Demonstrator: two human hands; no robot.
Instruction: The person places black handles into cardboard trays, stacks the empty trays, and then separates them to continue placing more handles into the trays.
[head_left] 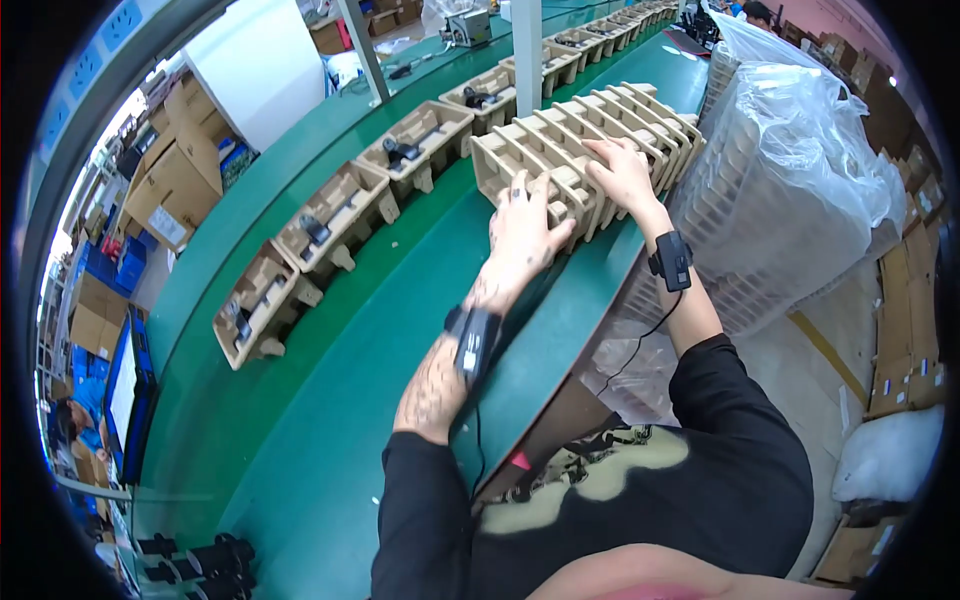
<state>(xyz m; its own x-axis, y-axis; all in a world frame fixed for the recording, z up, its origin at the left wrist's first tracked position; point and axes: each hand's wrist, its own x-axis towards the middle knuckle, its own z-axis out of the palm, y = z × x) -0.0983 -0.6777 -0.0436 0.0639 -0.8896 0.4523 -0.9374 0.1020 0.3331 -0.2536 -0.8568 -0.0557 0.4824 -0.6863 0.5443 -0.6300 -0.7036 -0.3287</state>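
Observation:
A row of nested beige pulp trays (560, 150) lies on its side at the near edge of the green table (330, 400). My left hand (523, 228) presses flat on the near end of that stack, fingers spread. My right hand (622, 172) rests on top of the stack further along, fingers curled over the tray edges. Both wrists carry small black devices with cables.
Single pulp trays (335, 215) with small black parts sit in a line along the belt to the left. A plastic-wrapped bundle of trays (790, 190) stands to the right. Cardboard boxes (180, 170) are stacked beyond the belt. Black parts (200, 562) lie at the lower left.

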